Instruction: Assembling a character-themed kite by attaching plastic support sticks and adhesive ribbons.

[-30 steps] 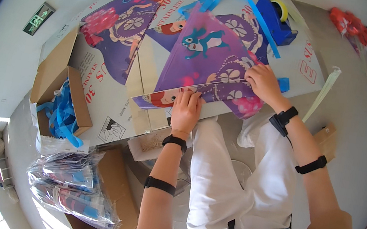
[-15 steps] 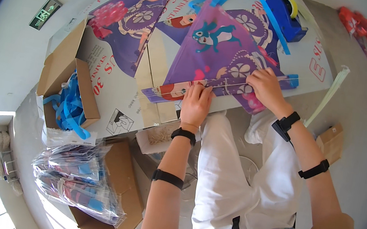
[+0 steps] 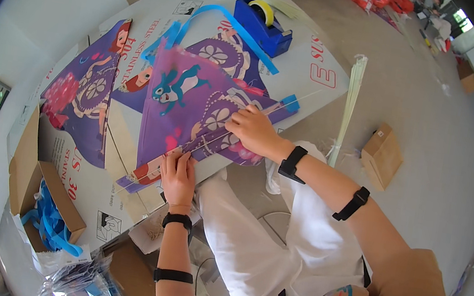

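Observation:
A purple printed kite (image 3: 157, 126) with a cartoon figure and a blue animal lies on the cardboard-covered table in front of me. A thin pale rod (image 3: 308, 95) runs along its near edge, with a blue strip at the right end. My left hand (image 3: 178, 179) presses bent fingers together on that edge, near its left end. Farther right along the same edge, my right hand (image 3: 257, 131) is closed in a pinch at the rod; its fingertips partly hide what they grip. Another purple kite panel (image 3: 88, 87) lies to the left.
A blue tape dispenser (image 3: 264, 25) with yellow tape stands at the back beside a blue ribbon (image 3: 212, 9). At the left, an open box (image 3: 62, 201) holds blue ribbon. Plastic-wrapped packs (image 3: 82, 284) lie below it. Pale sticks (image 3: 351, 98) stand bundled to the right.
The view has turned, so the table and both hands appear farther left and lower. Both hands stay at the kite's near edge, and the right hand's fingers are more bunched now.

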Available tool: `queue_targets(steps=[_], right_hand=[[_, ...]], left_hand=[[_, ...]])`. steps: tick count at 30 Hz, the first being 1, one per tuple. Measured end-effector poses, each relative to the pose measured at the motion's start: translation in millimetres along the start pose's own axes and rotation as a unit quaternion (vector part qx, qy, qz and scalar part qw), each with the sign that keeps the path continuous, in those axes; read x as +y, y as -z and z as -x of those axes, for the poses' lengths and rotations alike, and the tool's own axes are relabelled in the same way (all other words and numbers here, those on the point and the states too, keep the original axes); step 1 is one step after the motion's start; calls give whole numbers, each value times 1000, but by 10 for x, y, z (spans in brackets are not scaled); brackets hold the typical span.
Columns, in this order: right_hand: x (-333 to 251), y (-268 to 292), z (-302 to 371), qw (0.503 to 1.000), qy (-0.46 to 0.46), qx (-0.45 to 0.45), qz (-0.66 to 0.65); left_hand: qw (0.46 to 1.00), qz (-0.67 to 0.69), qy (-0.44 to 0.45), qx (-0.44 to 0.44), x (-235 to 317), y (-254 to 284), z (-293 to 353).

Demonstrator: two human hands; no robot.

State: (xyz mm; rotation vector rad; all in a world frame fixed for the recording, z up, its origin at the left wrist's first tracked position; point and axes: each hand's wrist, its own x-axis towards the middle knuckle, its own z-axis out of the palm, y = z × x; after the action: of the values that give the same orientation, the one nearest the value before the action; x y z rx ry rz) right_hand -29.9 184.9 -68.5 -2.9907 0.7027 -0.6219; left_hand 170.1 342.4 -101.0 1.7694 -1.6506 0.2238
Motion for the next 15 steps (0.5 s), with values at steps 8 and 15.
queue_targets(steps=[8,15], right_hand=[[80,12,47,1000,-11,5,3],[945,322,-430,924,-226,284,-119]], left_hand=[[999,14,20,-27,41,-43,-33],[999,-4,19,-29,2,39,3]])
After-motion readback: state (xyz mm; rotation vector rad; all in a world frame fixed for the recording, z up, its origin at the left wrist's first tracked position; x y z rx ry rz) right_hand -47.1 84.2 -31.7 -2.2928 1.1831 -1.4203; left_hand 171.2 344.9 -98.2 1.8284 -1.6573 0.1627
